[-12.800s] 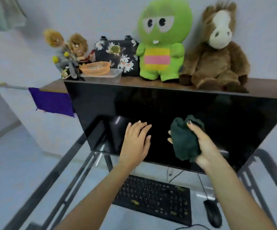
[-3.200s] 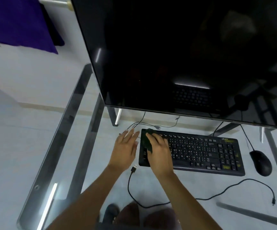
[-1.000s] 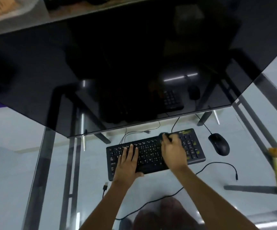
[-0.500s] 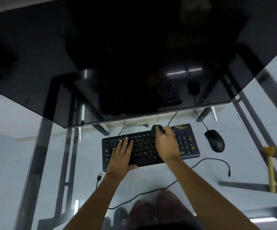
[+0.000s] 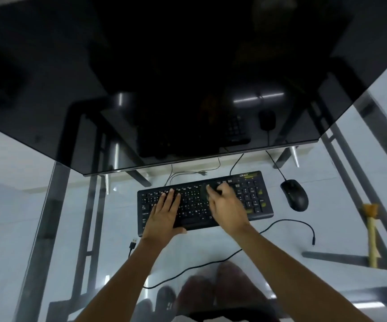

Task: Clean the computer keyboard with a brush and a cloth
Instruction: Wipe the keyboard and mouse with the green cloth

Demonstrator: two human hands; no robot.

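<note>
Black keyboard (image 5: 205,201) sits flat on a glass desk (image 5: 327,228), slightly angled so its right end is farther away. It's a slim matte slab with low flat keys, white legends, and a few yellow-green accents around the numpad on the right.

Left hand (image 5: 164,213) lies flat on the left half of the keys, fingers straight and close together, thumb down at the near edge, so it's pressing the board in place. Right hand (image 5: 226,209) is over the middle-right keys, fingers curled and bunched on a dark cloth (image 5: 203,191). Only a small rounded lump of it pokes out past the fingertips near the far row, soft and wadded. The picture is too blurry to tell how tight the grip is.

A smooth oval black mouse (image 5: 294,194) sits just right of the keyboard, not touching it. A thin black cable (image 5: 211,263) loops across the glass near the arms, with a USB plug (image 5: 133,242) lying loose by the left wrist. A big glossy dark monitor (image 5: 164,77) fills the far side and reflects the keyboard and mouse. A brush (image 5: 371,233) with a pale, wood-looking handle and tan bristles lies far right, well away from the hands.
</note>
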